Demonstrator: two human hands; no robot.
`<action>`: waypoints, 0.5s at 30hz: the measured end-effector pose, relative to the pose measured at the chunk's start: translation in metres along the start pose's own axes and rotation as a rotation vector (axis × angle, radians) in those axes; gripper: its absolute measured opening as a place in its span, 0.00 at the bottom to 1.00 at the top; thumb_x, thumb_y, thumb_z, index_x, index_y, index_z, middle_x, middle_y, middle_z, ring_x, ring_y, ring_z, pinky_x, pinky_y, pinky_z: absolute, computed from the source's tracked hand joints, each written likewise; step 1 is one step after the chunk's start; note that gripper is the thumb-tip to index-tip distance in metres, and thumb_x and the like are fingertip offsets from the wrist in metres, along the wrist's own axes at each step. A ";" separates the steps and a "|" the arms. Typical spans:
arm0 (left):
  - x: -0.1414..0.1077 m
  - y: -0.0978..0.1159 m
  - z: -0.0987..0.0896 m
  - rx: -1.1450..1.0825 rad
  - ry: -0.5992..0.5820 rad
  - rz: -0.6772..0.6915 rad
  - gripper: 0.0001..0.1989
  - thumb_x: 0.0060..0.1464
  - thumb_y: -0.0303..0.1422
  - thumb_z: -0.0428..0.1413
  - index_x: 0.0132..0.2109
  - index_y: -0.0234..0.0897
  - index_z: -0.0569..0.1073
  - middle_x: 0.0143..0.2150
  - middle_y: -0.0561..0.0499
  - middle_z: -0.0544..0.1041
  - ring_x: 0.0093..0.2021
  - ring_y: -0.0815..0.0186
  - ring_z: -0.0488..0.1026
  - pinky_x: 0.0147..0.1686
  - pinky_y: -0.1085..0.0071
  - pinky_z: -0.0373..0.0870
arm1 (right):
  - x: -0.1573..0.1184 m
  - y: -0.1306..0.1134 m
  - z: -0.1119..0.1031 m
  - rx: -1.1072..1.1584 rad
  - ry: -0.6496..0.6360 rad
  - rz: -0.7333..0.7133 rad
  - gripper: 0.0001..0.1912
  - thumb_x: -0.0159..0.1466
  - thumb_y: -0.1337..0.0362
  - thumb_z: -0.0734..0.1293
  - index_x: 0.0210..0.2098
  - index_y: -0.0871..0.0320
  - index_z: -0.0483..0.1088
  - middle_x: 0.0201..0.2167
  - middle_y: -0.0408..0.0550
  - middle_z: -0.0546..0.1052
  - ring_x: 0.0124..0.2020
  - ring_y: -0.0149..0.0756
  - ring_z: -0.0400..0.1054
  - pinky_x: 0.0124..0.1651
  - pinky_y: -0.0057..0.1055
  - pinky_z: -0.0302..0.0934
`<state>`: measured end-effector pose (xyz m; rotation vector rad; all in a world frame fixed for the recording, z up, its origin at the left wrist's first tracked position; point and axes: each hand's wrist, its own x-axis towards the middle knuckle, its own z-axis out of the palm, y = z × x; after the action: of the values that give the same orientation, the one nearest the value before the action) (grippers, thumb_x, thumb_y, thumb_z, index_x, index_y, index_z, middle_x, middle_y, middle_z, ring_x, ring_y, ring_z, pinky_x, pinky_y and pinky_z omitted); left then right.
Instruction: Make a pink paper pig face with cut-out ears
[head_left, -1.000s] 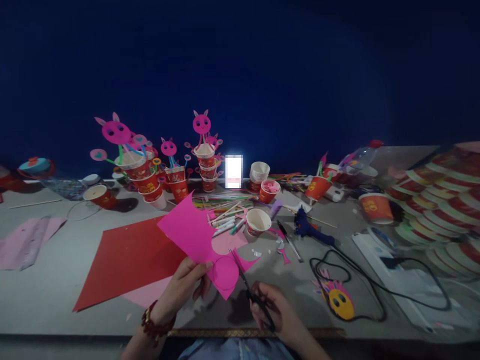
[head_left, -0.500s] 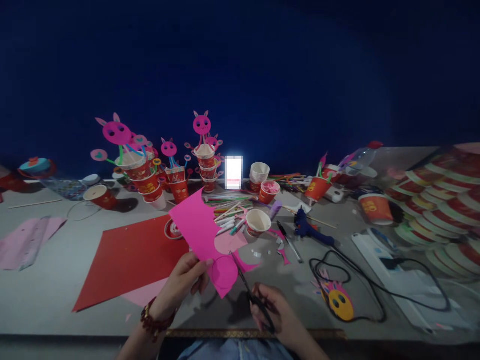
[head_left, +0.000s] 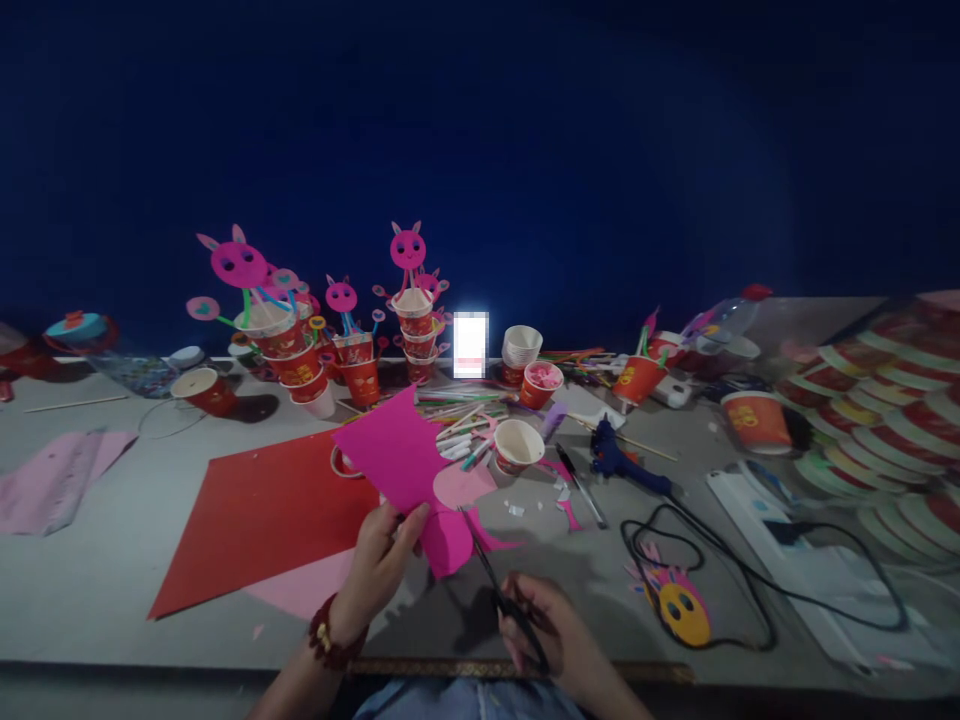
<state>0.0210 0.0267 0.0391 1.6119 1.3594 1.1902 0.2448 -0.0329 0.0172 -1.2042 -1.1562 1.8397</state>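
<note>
While holding magenta paper [head_left: 386,455] and scissors [head_left: 491,575] in the middle, have a blue-lidded jar [head_left: 79,330] at far left, beyond a pale pink sheet [head_left: 30,490]. Rightward, pass a tipped cup [head_left: 214,392], then stacked cups [head_left: 301,368] topped with pink faces [head_left: 238,263], behind a flat red sheet [head_left: 255,530]. Have the left hand [head_left: 379,560] clamped on the paper, hiding part of the red sheet. Just behind, find markers [head_left: 454,447] and an open cup [head_left: 517,447] crowding the space. Have the right hand [head_left: 551,620] clamped on the scissors, with blades at the paper's lower right edge. Further right, meet a pen [head_left: 583,490], then a glue gun [head_left: 626,465] with cord [head_left: 686,508] curling beside a yellow face [head_left: 686,612], and nested cups [head_left: 874,440] at far right.
</note>
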 end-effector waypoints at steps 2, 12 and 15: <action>-0.001 -0.001 0.004 -0.129 -0.032 -0.082 0.17 0.66 0.41 0.50 0.30 0.38 0.68 0.19 0.57 0.67 0.19 0.70 0.65 0.21 0.76 0.60 | 0.000 -0.001 0.001 0.013 -0.009 -0.010 0.33 0.49 0.31 0.69 0.28 0.55 0.60 0.15 0.33 0.62 0.15 0.24 0.54 0.20 0.22 0.52; -0.005 0.005 0.003 -0.249 -0.165 -0.165 0.19 0.65 0.44 0.51 0.30 0.37 0.69 0.18 0.58 0.63 0.17 0.73 0.59 0.16 0.78 0.55 | 0.002 -0.004 0.002 0.074 -0.034 -0.049 0.34 0.47 0.31 0.71 0.27 0.55 0.60 0.17 0.34 0.63 0.16 0.25 0.56 0.21 0.23 0.56; -0.004 0.010 0.002 -0.283 -0.159 -0.192 0.20 0.64 0.46 0.52 0.29 0.37 0.68 0.17 0.59 0.62 0.16 0.73 0.59 0.16 0.78 0.55 | 0.003 -0.003 0.003 0.080 -0.035 -0.041 0.35 0.46 0.30 0.71 0.26 0.55 0.60 0.16 0.34 0.63 0.16 0.24 0.55 0.21 0.23 0.55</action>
<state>0.0260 0.0211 0.0466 1.3162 1.1581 1.0624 0.2415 -0.0299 0.0198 -1.0997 -1.1078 1.8649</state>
